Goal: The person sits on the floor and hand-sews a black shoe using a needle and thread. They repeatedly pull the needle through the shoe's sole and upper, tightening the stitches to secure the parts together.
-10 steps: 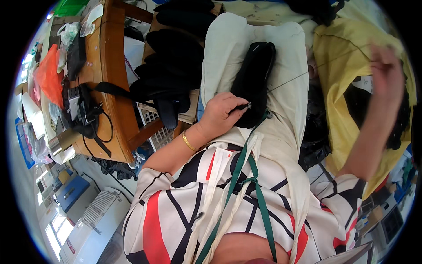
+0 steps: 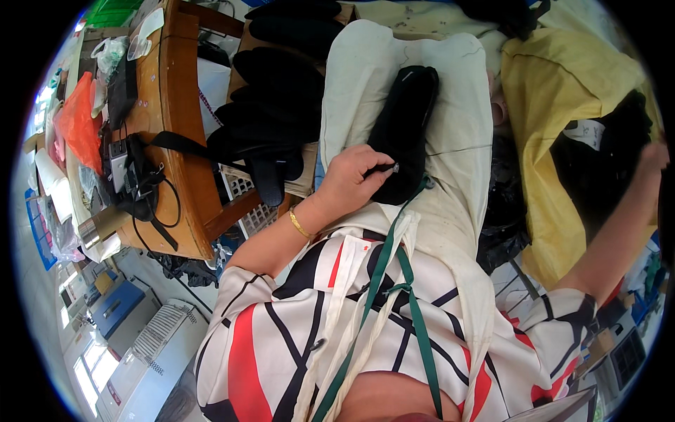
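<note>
A black cloth shoe (image 2: 406, 116) lies lengthwise on the cream apron (image 2: 457, 91) over my lap. My left hand (image 2: 354, 172) is closed on its near edge, thumb and fingers pinching the dark fabric, with a small shiny bit at the fingertips. From the shoe's right side a thin dark thread (image 2: 460, 150) crosses the apron toward the right. Far out at the right rim is my right hand (image 2: 655, 156), arm stretched away; its fingers look closed on the thread, though they are blurred and partly cut off by the picture's edge.
Several black shoes (image 2: 278, 77) are piled left of my lap, beside a wooden table (image 2: 176, 190) holding bags and a strapped device. A yellow sack (image 2: 548, 141) with black items inside stands at the right, next to a black plastic bag (image 2: 500, 211). Green straps (image 2: 380, 281) hang down my front.
My right hand has swung outward and nearer to me, toward the right rim. The thread now lies lower across the apron. My left hand and the shoe have barely moved.
</note>
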`<state>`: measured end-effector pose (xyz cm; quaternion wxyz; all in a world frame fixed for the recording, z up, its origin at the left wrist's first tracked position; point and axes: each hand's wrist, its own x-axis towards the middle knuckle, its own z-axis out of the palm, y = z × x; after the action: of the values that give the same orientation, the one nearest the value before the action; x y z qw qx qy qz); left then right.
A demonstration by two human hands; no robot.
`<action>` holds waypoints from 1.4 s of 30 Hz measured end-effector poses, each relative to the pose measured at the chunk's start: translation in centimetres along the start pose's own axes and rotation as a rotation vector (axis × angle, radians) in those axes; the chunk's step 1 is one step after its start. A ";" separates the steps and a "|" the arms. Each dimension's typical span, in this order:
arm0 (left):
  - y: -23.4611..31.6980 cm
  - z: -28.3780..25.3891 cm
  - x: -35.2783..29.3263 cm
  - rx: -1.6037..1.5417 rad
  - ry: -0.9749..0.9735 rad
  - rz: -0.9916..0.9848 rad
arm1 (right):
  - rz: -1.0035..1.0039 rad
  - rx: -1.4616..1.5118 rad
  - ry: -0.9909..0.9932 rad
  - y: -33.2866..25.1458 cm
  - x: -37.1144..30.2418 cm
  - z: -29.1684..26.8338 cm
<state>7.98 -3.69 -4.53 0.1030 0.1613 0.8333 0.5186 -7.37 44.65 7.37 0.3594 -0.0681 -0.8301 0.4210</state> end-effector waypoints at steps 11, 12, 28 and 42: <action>-0.4 -1.5 1.3 -0.044 -0.125 -0.029 | -0.183 0.315 -1.372 -9.4 -22.6 15.2; -0.3 -1.6 1.4 -0.034 -0.134 -0.039 | -0.168 0.345 -1.395 -9.2 -22.7 15.7; 0.0 -0.7 0.8 -0.027 -0.031 -0.270 | -0.275 0.114 -0.850 -8.8 -26.6 17.7; -0.5 -3.8 0.8 -0.471 0.308 -0.469 | 0.060 0.097 -1.525 -10.8 -17.7 9.0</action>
<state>5.87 -6.74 -3.35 0.1266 -0.1422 0.7110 0.6770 1.73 24.64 2.43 -0.3224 0.2347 -0.8266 0.3972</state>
